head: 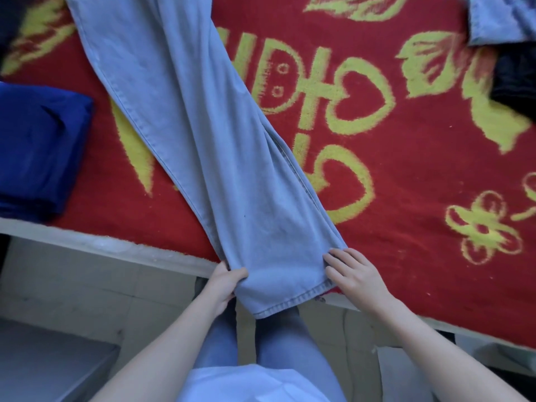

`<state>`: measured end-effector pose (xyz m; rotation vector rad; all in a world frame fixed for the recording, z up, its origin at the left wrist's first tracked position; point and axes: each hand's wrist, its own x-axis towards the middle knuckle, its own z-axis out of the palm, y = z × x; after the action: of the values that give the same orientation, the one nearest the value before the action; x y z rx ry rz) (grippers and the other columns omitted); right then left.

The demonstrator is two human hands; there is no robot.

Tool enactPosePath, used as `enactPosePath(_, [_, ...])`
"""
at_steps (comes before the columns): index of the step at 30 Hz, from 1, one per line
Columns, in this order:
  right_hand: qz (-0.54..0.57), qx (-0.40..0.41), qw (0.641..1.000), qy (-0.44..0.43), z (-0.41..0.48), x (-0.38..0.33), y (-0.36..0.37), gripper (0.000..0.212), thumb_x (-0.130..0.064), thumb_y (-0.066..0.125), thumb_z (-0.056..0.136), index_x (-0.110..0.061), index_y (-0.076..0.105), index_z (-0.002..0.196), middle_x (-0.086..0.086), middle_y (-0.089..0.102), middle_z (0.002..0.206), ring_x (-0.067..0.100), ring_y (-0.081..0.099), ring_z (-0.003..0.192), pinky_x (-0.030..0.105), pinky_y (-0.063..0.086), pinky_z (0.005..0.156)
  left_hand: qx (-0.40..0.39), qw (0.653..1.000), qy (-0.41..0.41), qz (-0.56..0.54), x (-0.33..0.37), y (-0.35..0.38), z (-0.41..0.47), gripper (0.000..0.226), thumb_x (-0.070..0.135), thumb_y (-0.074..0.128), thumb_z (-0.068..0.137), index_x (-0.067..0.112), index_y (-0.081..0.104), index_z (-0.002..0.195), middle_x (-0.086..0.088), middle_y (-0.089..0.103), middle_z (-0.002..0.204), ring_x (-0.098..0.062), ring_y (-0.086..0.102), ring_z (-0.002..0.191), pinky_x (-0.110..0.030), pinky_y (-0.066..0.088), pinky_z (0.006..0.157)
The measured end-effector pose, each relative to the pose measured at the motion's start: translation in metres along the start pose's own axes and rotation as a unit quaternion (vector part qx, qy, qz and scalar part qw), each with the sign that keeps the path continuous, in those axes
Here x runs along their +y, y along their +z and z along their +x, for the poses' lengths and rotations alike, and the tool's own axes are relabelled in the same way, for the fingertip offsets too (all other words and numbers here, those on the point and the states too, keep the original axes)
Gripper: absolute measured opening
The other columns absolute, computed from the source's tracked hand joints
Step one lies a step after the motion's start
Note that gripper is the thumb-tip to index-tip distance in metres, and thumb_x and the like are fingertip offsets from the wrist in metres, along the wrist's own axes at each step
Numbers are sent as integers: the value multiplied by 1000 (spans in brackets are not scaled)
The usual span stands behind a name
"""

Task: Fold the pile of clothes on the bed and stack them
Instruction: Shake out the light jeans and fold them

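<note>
Head view: left hand point(224, 285) and right hand point(355, 278), fingers curled, pinch the jeans point(203, 140) at the hem.

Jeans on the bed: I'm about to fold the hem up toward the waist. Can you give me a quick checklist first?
1. Grip of left hand on one hem corner of the jeans: ok.
2. Grip of right hand on the other corner: ok, though the thumb is hidden.
3. Legs aligned: not ok. The under leg's seam peeks out on the right.
4. Fabric flat on the blanket: ok, with light creases near the hem.
5. Waist end straight: cannot tell, it is out of frame.
6. Folded blue garment clear of the fold path: ok, it lies apart at left.
</note>
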<state>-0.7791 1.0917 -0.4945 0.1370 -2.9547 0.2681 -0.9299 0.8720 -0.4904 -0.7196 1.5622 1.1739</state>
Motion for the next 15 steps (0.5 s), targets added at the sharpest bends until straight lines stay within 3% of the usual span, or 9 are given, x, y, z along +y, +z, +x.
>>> enactPosePath(3, [-37,-105,993,26,-9,0,27,18,-5,41,71,-11,54,62,8,65,86,25,66,85,39,35,86,79,995,-8,65,-13,9,18,41,-5,51,80,9,48,119,-11,62,109,-26,60,92,-34,52,77])
enactPosePath(5, [-69,-168,981,69,-2,-7,35,5,-7,55,65,-11,55,61,8,61,80,29,60,85,45,36,87,106,989,-7,107,-17,11,28,41,-3,53,79,6,46,118,-15,60,113,-30,59,99,-39,51,84])
enactPosePath(8, [-86,-263,951,140,7,-26,37,29,-4,77,34,-8,58,56,13,57,75,31,47,85,51,47,78,118,976,1,182,-14,10,33,32,-2,56,78,6,45,107,-15,58,110,-31,56,100,-40,50,87])
enactPosePath(10, [-74,-278,941,179,17,-36,35,28,0,72,27,-7,55,49,13,54,66,32,50,77,50,42,77,114,970,6,215,-8,7,32,31,1,61,77,7,45,103,-11,56,105,-29,55,98,-39,50,87])
enactPosePath(12, [-49,-250,946,201,34,-41,37,20,4,60,33,-9,50,46,10,48,56,29,53,60,46,46,69,114,967,17,229,3,1,30,33,9,67,72,7,46,98,-9,57,98,-28,57,93,-38,51,84])
enactPosePath(15, [-7,-187,958,217,68,-44,43,10,0,43,52,-9,47,50,9,46,55,27,50,52,35,46,52,124,964,46,230,27,-12,29,24,23,64,66,12,43,69,-8,52,73,-24,55,69,-41,55,70])
